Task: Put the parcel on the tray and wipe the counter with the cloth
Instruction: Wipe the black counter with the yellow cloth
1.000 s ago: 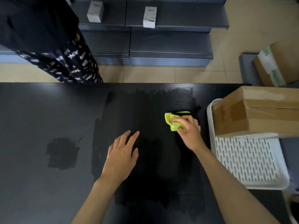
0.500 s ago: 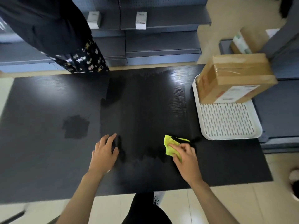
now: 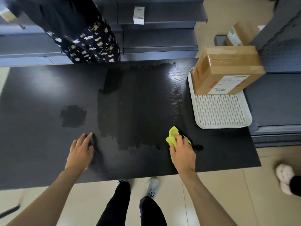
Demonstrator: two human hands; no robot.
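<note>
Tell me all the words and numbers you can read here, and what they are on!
No text here is sharp enough to read.
Shipping label on the parcel: printed lines and a barcode, too blurred to read.
Small white box on the shelf: faint print, too small to read.
Green-and-white tape on the far cardboard box: markings too blurred to read.
Cloth, tray and counter: no text visible.
</note>
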